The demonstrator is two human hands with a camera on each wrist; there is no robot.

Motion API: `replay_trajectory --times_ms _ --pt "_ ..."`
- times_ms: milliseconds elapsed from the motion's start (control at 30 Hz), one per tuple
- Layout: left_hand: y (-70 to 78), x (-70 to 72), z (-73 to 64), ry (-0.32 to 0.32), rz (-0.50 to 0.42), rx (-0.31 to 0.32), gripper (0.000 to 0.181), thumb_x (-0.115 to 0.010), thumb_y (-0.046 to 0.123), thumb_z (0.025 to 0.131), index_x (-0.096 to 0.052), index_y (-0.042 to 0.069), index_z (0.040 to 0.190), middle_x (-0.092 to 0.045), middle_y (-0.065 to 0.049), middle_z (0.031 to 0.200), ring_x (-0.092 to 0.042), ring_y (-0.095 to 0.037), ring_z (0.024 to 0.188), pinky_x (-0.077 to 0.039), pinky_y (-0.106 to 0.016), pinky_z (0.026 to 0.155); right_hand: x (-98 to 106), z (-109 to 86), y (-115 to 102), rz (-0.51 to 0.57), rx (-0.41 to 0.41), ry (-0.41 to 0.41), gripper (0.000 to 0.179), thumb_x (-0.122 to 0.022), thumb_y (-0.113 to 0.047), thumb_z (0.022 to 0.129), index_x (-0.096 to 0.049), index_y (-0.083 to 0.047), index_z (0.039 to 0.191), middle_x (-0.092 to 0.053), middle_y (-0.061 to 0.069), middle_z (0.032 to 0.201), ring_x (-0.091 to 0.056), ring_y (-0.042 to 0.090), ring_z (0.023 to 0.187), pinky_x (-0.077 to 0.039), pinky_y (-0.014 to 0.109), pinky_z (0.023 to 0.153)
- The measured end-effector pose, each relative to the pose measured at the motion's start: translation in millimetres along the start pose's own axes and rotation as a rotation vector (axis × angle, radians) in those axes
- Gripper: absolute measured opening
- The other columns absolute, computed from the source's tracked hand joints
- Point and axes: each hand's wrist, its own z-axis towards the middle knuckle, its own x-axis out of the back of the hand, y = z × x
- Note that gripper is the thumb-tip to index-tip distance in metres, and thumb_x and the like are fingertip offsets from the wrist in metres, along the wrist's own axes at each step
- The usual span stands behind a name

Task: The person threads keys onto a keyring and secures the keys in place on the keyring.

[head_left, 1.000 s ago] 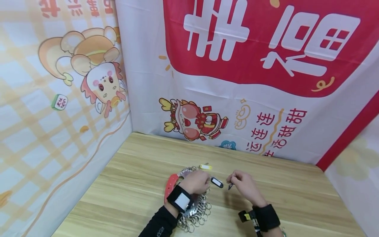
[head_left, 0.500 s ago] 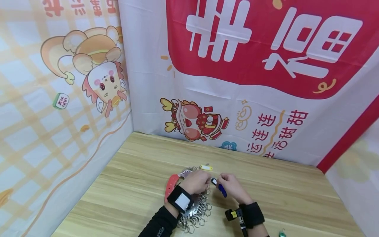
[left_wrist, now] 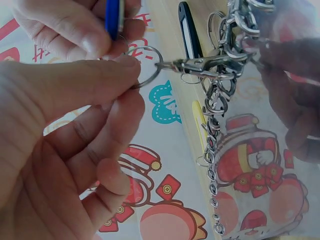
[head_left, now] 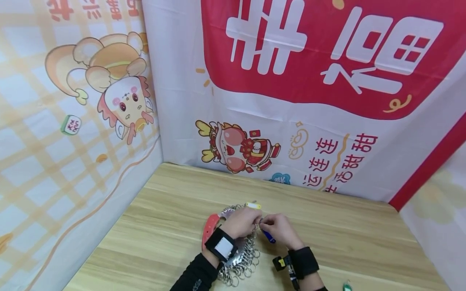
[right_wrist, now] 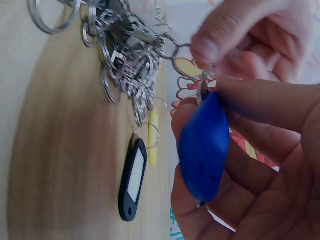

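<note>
- While the left hand [head_left: 243,223] and the right hand [head_left: 283,229] nearly meet above a light wooden table [head_left: 364,242] in the head view, the right grip is clamped on a blue plastic key tag [head_left: 268,237] that slants out below its fingers. Beneath the left hand lies a cluster of silver metal rings [head_left: 248,258], with a speckled red curved piece [head_left: 210,231] at its left. A yellow plastic key tag [head_left: 253,205] lies just beyond that hand; a small green object [head_left: 347,287] is well apart, low on the right.
- Seen from the left wrist, the left grip is clamped on a thin silver split ring [left_wrist: 160,61], thumb against finger, and a silver metal clasp [left_wrist: 197,65] links that ring to the cluster. The blue key tag hangs edge-on just beside it.
- Seen from the right wrist, thumb and fingers pinch the blue key tag near its metal end. Nearby on the table, a black plastic key tag with a white label [right_wrist: 132,180] lies beside the yellow one.
</note>
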Motion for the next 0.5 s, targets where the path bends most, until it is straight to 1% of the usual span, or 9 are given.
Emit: replay_trajectory --times_ms 133,200,300,400,500 --pt "1.6 0.8 0.0 0.014 0.008 -0.013 0.025 -0.067 0.01 0.085 -0.048 0.02 0.073 -0.049 0.011 0.068 -0.048 -0.007 0.065 -0.039 -0.023 0.06 -4.3 -0.1 0.6 -0.023 0.078 -0.006 0.008 -0.066 -0.008 0.087 -0.073 -0.009 0.083 -0.064 -0.003 0.078 -0.052 0.01 0.064 -0.044 0.024 0.059" --pt "2.0 0.4 0.6 0.01 0.008 -0.012 0.026 -0.067 0.01 0.085 -0.047 0.02 0.073 -0.049 0.011 0.068 -0.048 -0.007 0.065 -0.039 -0.023 0.06 -5.3 -0.1 1.1 -0.02 0.094 -0.01 0.008 -0.066 -0.007 0.086 -0.073 -0.009 0.082 -0.064 -0.003 0.078 -0.052 0.009 0.062 -0.044 0.024 0.058" --pt "1.9 -0.4 1.7 0.008 -0.002 -0.006 0.025 -0.067 0.011 0.085 -0.049 0.021 0.073 -0.051 0.012 0.069 -0.049 -0.007 0.067 -0.04 -0.023 0.061 -5.8 0.3 1.3 -0.02 0.101 -0.012 0.009 -0.066 -0.004 0.086 -0.073 -0.01 0.082 -0.065 -0.003 0.079 -0.055 0.008 0.065 -0.046 0.024 0.06" --pt "0.7 -0.7 2.3 0.01 -0.012 0.005 0.022 -0.068 0.012 0.085 -0.051 0.022 0.075 -0.051 0.013 0.07 -0.05 -0.006 0.068 -0.04 -0.024 0.062 -6.0 0.8 0.7 -0.044 0.116 -0.011 0.008 -0.066 -0.003 0.086 -0.072 -0.009 0.083 -0.066 -0.001 0.08 -0.057 0.009 0.067 -0.048 0.025 0.062" --pt "-1.4 -0.8 2.0 -0.003 -0.007 0.03 0.021 -0.069 0.017 0.086 -0.053 0.021 0.073 -0.051 0.012 0.067 -0.049 -0.006 0.062 -0.04 -0.023 0.058 -7.3 1.9 1.0 -0.072 0.115 0.003 0.008 -0.066 -0.003 0.085 -0.072 -0.009 0.084 -0.066 -0.001 0.08 -0.057 0.01 0.068 -0.048 0.025 0.062"
